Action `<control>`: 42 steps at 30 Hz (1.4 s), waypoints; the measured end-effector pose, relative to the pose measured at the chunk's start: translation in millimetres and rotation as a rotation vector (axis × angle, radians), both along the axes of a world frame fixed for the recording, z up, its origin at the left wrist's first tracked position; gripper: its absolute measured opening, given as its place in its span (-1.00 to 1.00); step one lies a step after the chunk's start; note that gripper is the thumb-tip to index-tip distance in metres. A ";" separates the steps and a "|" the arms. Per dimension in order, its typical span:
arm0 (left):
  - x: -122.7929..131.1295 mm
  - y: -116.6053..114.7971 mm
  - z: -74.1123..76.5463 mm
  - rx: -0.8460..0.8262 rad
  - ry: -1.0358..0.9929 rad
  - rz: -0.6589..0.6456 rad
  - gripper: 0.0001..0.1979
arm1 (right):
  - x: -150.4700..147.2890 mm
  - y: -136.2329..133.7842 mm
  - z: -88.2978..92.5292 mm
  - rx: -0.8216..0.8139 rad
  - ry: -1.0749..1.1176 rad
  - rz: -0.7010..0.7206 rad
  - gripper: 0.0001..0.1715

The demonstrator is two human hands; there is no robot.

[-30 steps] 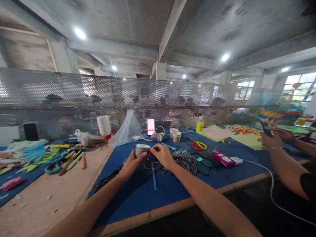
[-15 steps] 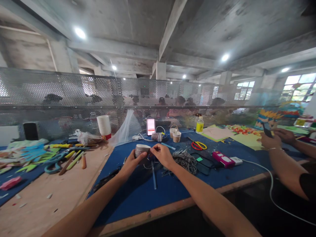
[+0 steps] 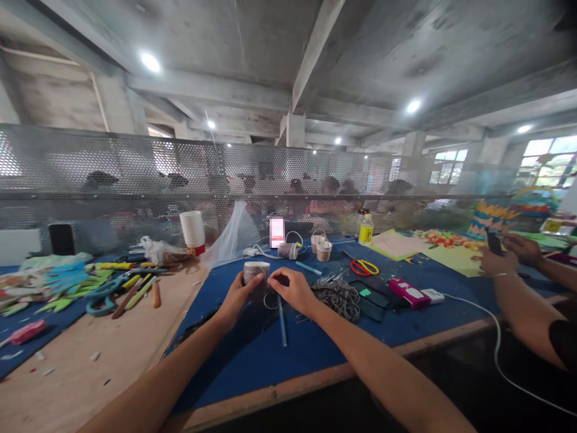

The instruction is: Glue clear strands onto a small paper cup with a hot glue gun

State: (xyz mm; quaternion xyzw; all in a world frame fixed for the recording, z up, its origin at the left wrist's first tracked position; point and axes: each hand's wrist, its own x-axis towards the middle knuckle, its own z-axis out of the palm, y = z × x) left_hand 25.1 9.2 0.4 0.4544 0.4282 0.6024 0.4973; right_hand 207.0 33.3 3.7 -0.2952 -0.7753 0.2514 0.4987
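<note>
In my left hand point(image 3: 238, 294) is a small paper cup point(image 3: 256, 265) with a white rim, its side wrapped in grey cord. The fingers curl round it and the thumb lies along its near side. Just right of the cup, my right hand point(image 3: 293, 290) pinches a thin grey cord point(image 3: 269, 284); the fingertips stand a little apart from the cup's wall. A thin loop of cord hangs below the hands, above a blue stick point(image 3: 282, 325) on the blue mat. By my right wrist lies a tangled heap of grey cord point(image 3: 340, 299).
Scissors point(image 3: 364, 266), a magenta box point(image 3: 408, 293) and a dark tray point(image 3: 372, 300) lie to the right. Behind stand a phone point(image 3: 277, 233), small cord-wrapped cups point(image 3: 323, 249) and a glue bottle point(image 3: 366, 230). Stacked cups point(image 3: 192, 231) and tools are left. A co-worker's hands point(image 3: 500, 262) hold a phone.
The cup has turned more upright in my left hand and shifted slightly left. My right fingertips have drawn a little away from its rim and lower.
</note>
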 end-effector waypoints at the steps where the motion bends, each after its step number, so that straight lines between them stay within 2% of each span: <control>1: -0.4 -0.7 0.9 0.004 -0.022 -0.012 -0.39 | -0.5 -1.6 0.1 0.018 -0.018 0.009 -0.80; 7: -4.0 0.9 2.8 0.018 -0.105 -0.051 -0.49 | -1.0 -2.0 -2.5 0.020 -0.123 0.024 -0.75; 11: -5.2 0.7 5.8 0.025 -0.177 -0.046 -0.56 | 7.1 6.3 -2.2 0.076 -0.262 -0.180 -0.81; 15: -6.0 -1.5 9.4 0.019 -0.206 -0.056 -0.66 | 19.1 10.8 0.3 0.058 -0.518 -0.403 -0.84; 19: -6.1 -3.7 11.5 0.044 -0.236 -0.096 -0.76 | 23.3 10.1 -2.9 0.033 -0.798 -0.487 -0.77; 22: -5.8 -4.6 11.7 0.036 -0.245 -0.116 -0.77 | 22.4 9.9 -8.2 0.076 -0.905 -0.505 -0.72; 29: -6.3 -5.4 10.3 0.009 -0.282 -0.140 -0.80 | 20.7 10.6 -13.9 0.159 -1.007 -0.581 -0.67; 34: -7.7 -4.7 9.2 0.011 -0.283 -0.164 -0.83 | 19.8 11.7 -16.0 0.150 -1.046 -0.545 -0.58; 38: -10.4 -1.5 6.5 0.000 -0.301 -0.176 -0.82 | 18.8 11.6 -17.7 0.163 -1.034 -0.513 -0.50; 42: -12.3 -0.6 7.5 -0.025 -0.324 -0.157 -0.80 | 18.2 12.3 -16.0 0.151 -0.966 -0.575 -0.52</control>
